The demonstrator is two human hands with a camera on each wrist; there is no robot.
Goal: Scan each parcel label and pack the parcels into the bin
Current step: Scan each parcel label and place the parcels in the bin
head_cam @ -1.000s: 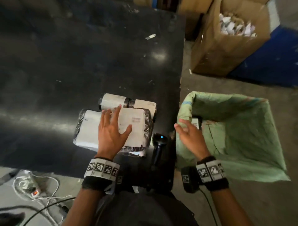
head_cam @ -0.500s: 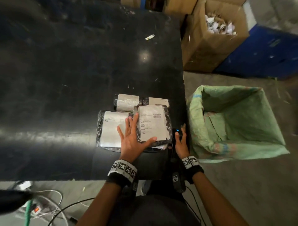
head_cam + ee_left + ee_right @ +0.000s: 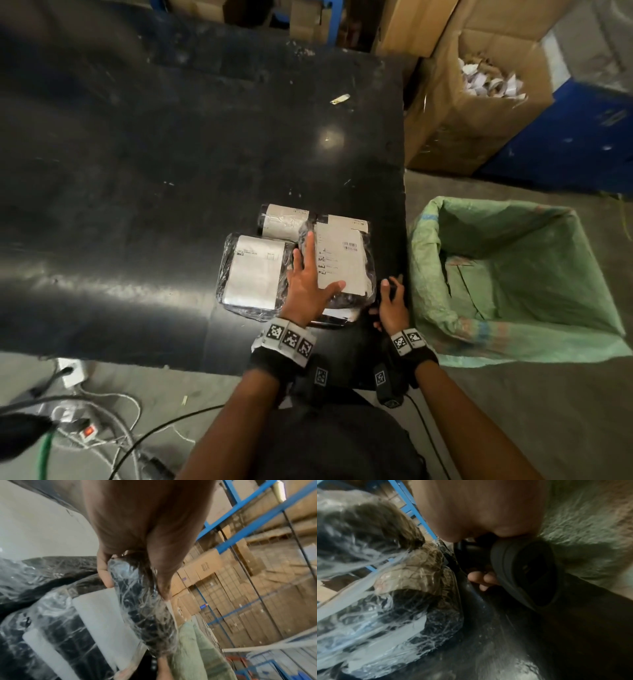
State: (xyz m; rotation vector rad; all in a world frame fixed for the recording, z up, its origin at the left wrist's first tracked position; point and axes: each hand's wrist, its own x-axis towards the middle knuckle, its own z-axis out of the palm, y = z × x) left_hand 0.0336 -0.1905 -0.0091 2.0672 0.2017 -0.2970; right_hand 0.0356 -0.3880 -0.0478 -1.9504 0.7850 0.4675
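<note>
Several plastic-wrapped parcels with white labels lie on the black table (image 3: pixel 154 164) near its right edge. The top parcel (image 3: pixel 342 260) shows its barcode label face up. My left hand (image 3: pixel 308 284) lies on its left side with the thumb spread across the label's near edge. In the left wrist view the thumb (image 3: pixel 161 574) and fingers pinch that parcel's wrapped edge (image 3: pixel 145 615). A second parcel (image 3: pixel 255 270) lies to its left and a rolled one (image 3: pixel 284 221) behind. My right hand (image 3: pixel 392 301) grips the black scanner (image 3: pixel 522 572) at the table edge. The green sack-lined bin (image 3: pixel 421 260) stands on the floor to the right.
An open cardboard box (image 3: pixel 455 130) with paper scraps stands behind the bin beside a blue container (image 3: pixel 565 144). A small scrap (image 3: pixel 339 98) lies far back on the table. Cables and a power strip (image 3: pixel 85 428) lie on the floor at lower left.
My right hand has come back from the bin's mouth and closed on the scanner. My left hand has shifted right onto the barcode-labelled parcel and taken hold of it.
</note>
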